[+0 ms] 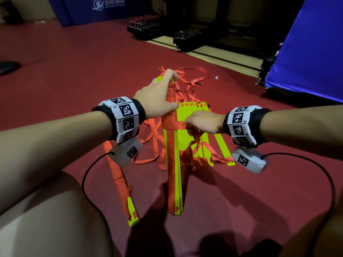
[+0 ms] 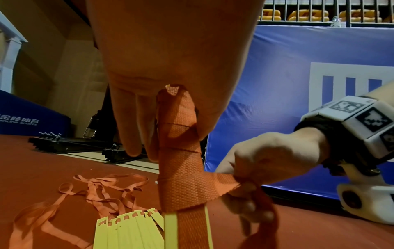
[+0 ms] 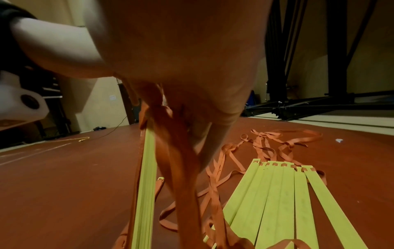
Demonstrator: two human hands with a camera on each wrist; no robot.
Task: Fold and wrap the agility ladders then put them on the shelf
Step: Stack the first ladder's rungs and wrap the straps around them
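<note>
Wrapping half done: left hand grips the rung bundle, right hand pinches the orange strap; one wrapped ladder apparently finished, another ladder loose; shelving remains.

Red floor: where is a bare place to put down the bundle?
The red floor is bare left of the loose rungs and wrapped ladder, and at the right toward the blue mat. Straps and rungs crowd the middle, under the held bundle.

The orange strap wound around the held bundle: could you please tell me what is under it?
Below the orange webbing strap, stacked yellow plastic rungs emerge; higher up the wraps hide them.
</note>
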